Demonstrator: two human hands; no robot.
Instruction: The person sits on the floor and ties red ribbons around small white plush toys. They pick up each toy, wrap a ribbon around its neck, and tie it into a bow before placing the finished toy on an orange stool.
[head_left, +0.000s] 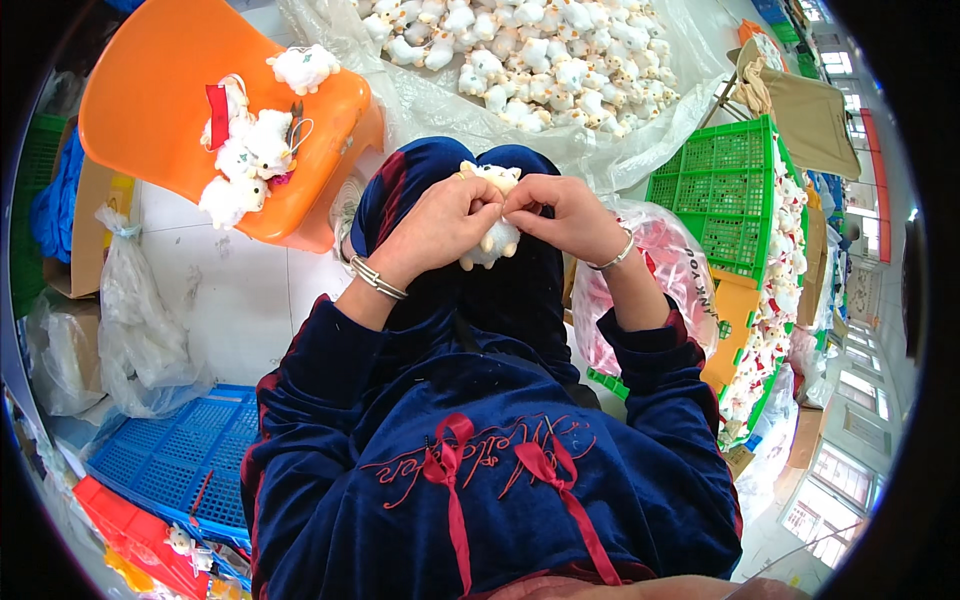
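"Right of the orange chair (150, 110), what do the containers hold?"

"Farthest right, a green crate (712, 190) holds white plush toys (785, 240); nearer the chair, a pink-tinted plastic bag (682, 255), contents indistinct."

"Hands?"

"Forearms forward, wrists angled inward. Left hand (457, 218) and right hand (563, 215) meet, thumb and fingertips of each pinching at the front of a white plush animal (495, 240); what they grip, I cannot tell."

"Its position?"

"Above the lap, right of the chair, long axis running away from the wearer, ears farthest, feet nearest"
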